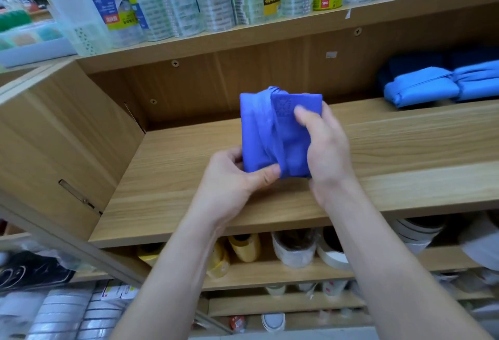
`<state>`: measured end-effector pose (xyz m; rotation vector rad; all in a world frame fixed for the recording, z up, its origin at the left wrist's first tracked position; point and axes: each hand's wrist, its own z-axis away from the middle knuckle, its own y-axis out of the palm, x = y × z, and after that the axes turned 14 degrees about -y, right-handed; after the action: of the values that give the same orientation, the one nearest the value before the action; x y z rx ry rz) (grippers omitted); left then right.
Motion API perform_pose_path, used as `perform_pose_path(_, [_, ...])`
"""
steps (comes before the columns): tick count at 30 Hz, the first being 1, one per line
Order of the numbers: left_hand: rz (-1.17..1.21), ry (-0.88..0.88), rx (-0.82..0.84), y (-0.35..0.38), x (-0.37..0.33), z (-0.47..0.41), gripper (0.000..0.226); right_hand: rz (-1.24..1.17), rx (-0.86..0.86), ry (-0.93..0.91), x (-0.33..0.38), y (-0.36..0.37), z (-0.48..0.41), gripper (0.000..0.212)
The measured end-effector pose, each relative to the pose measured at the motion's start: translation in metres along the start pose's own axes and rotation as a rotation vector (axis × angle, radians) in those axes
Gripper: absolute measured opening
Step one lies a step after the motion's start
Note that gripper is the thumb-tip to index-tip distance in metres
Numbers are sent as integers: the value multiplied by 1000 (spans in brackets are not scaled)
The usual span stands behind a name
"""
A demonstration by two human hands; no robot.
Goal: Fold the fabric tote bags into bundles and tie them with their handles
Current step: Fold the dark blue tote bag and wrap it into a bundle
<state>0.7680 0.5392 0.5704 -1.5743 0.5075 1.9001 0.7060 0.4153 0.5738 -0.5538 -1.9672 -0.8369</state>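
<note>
Above the shelf [175, 172], the soft, lightweight tote bundle [252, 129] is pinched at its lower edge by the left hand [232, 177] and gripped along its side by the right hand [325, 145]; it likely springs open unless clamped across the handle [266, 121].

Blue bundle [272, 134] matt cloth; shelf [405, 150] smooth wood-grain; tape rolls [216, 2] glossy plastic.
</note>
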Motion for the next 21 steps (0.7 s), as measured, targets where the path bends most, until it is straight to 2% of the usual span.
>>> perform_pose_path(3, [-33, -37, 110, 9, 4, 4, 22, 128, 15, -56, -1, 1, -1, 52])
perform_pose_path(7, [-50, 11, 130, 2, -7, 6, 46, 300, 26, -208, -9, -6, -1, 43])
perform_pose_path(10, [46, 76, 95, -8, -19, 3, 40, 391, 67, -356, -8, -12, 2, 32])
perform_pose_path(13, [-15, 112, 21, -8, -23, 3, 38, 473, 192, -437, -6, -12, 6, 29])
perform_pose_path(17, [-244, 192, 14, -8, -36, 7, 34, 565, 425, -443, 1, -8, 5, 30])
perform_pose_path(19, [-315, 229, 17, -7, -43, 7, 40, 614, 523, -408, 7, -4, 3, 26])
perform_pose_path(21, [-283, 225, 32, -6, -44, 6, 51, 613, 599, -354, 13, -3, -1, 22])
